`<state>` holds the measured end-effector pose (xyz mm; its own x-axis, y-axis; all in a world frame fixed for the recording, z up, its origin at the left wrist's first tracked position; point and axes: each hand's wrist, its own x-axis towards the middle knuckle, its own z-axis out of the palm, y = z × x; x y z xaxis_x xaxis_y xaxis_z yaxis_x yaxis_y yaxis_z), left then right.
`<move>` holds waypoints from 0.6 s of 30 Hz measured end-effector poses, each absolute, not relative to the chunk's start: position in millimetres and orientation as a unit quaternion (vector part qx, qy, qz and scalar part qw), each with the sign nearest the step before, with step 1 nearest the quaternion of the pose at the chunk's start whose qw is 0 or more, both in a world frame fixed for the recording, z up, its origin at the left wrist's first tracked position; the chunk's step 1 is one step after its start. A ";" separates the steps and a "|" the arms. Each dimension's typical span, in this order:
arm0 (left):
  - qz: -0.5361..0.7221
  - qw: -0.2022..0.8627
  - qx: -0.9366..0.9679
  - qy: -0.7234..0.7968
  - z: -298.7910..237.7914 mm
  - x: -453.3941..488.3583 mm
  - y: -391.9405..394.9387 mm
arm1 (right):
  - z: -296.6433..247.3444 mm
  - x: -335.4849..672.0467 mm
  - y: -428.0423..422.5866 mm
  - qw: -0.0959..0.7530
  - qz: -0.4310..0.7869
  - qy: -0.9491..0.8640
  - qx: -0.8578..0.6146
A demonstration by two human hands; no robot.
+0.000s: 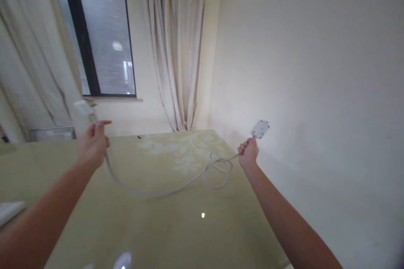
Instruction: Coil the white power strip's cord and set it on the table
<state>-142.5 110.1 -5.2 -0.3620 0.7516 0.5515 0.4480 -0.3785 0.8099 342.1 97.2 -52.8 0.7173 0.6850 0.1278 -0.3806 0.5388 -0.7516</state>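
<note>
A long white cable (186, 185) hangs in a slack curve between my two hands, looped loosely over itself near the right one. My left hand (94, 143) is closed round the cable, its index finger pointing right. Just above it a blurred white block (83, 107) sits on the cable's end; its kind is hard to make out. My right hand (249, 151) grips the other end in a fist. From that fist a flat white rectangular block (260, 129) with dark corner spots sticks up, in front of the wall.
Below the cable spreads a glossy greenish table (176, 231) with a pale leaf pattern. A small dark object (139, 137) lies by its far edge, a white object (11, 211) at the left. A plain wall (315, 92) borders the right; curtains (179, 50) and a window (104, 29) stand behind.
</note>
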 end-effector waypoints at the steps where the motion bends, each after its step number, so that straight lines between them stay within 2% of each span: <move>1: 0.608 0.113 0.567 0.544 -2.7 -129.7 113.2 | -54.8 326.9 101.6 0.842 0.335 -0.227 -0.357; 3: 0.547 0.082 0.641 0.532 -4.0 -100.3 117.9 | -57.4 297.1 109.0 0.822 0.373 -0.261 -0.343; 9: 0.464 0.109 0.717 0.509 -52.0 -17.2 119.9 | -50.9 221.9 112.4 0.759 0.491 -0.354 -0.241; 18: 0.412 0.180 0.754 0.480 -98.6 -2.4 112.0 | -20.3 176.1 84.0 0.627 0.620 -0.455 -0.125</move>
